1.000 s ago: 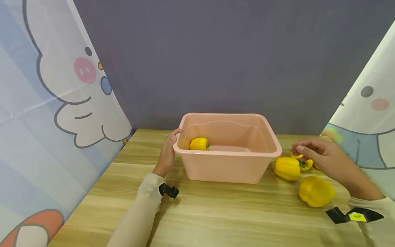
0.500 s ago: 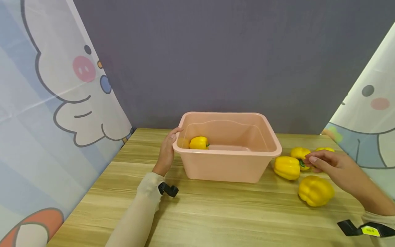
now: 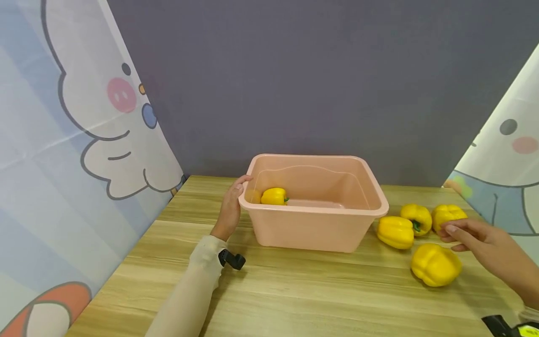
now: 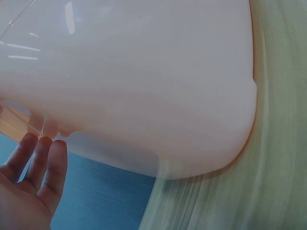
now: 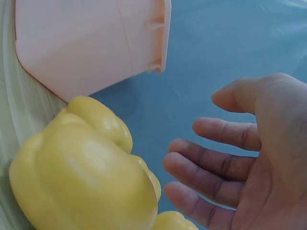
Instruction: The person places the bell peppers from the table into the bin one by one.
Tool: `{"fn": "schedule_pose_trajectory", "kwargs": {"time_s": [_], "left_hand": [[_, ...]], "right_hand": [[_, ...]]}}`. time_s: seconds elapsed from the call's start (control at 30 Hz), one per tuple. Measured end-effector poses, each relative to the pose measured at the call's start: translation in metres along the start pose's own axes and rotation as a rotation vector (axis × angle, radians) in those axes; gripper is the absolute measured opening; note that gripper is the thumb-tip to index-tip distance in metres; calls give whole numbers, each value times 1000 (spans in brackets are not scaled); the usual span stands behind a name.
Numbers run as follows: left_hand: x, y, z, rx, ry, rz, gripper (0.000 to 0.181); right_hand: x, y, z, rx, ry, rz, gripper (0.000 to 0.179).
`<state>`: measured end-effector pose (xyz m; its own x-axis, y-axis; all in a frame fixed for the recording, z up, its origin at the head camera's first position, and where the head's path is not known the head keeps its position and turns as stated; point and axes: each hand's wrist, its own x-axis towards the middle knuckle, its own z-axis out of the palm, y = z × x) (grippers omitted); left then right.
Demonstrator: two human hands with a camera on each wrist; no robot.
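A pink plastic tub (image 3: 307, 229) stands on the table, with one yellow bell pepper (image 3: 273, 196) inside at its left. My left hand (image 3: 229, 210) rests against the tub's left rim; in the left wrist view its straight fingers (image 4: 53, 167) touch the outer wall. Right of the tub, my right hand (image 3: 484, 245) hovers with loosely bent fingers and nothing in them. Near it lie a front yellow bell pepper (image 3: 436, 265), one beside the tub (image 3: 395, 232), one behind that (image 3: 417, 218), and a far-right pepper (image 3: 447, 214), partly covered by the fingertips in the head view.
The wooden table (image 3: 294, 295) runs up to a dark grey back panel (image 3: 311, 84). Cartoon-printed sheets hang on the left (image 3: 54, 187) and right (image 3: 509, 168). Black wrist cameras sit on the left (image 3: 232, 259) and right (image 3: 501, 326) sleeves.
My right hand has moved right and toward me, away from the tub's side, uncovering the back peppers. My left hand and the tub have stayed in place.
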<state>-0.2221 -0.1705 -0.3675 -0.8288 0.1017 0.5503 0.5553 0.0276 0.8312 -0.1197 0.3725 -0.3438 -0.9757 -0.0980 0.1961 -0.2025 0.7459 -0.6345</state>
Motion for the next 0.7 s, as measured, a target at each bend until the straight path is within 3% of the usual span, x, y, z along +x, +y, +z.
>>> {"fn": "schedule_pose_trajectory", "kwargs": {"time_s": [0.17, 0.43, 0.47, 0.7], "left_hand": [[2, -12, -2, 14, 3, 35, 49], [3, -6, -3, 6, 7, 28, 47], [4, -11, -4, 5, 9, 34, 48], [3, -11, -3, -11, 6, 3, 45]], "right_hand": [[-2, 9, -2, -30, -17, 16, 39], [0, 18, -4, -110, -158, 64, 48], [0, 18, -5, -118, -167, 71, 49], [0, 24, -5, -181, -181, 82, 54]]}}
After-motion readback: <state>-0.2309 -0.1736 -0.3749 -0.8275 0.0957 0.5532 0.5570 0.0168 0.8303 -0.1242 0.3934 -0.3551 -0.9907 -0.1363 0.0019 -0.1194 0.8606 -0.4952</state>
